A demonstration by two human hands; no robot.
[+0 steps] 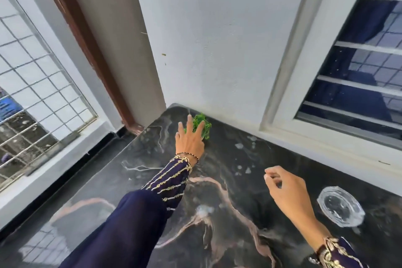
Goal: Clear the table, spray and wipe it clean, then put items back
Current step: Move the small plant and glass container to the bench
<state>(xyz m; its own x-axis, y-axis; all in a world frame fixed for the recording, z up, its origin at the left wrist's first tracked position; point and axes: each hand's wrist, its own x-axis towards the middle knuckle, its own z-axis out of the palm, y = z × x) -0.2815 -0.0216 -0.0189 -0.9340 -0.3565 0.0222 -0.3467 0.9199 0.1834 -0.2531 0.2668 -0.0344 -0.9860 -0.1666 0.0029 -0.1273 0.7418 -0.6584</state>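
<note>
A small green leafy plant [204,123] stands in the far corner of the black marble table [139,183], against the white wall. My left hand [189,140] stretches out to it with fingers spread, right in front of it and hiding its lower part; whether the fingers touch it I cannot tell. My right hand [287,193] hovers over the table's right half, fingers loosely curled, with nothing in it. A clear glass dish [340,206] rests on the table just to the right of that hand.
White wall runs along the table's far edge, with a barred window [356,67] at the right. A brown door frame [87,39] and a grilled window [32,85] are at the left, beyond the table's left edge. Pale smudges [243,146] mark the tabletop.
</note>
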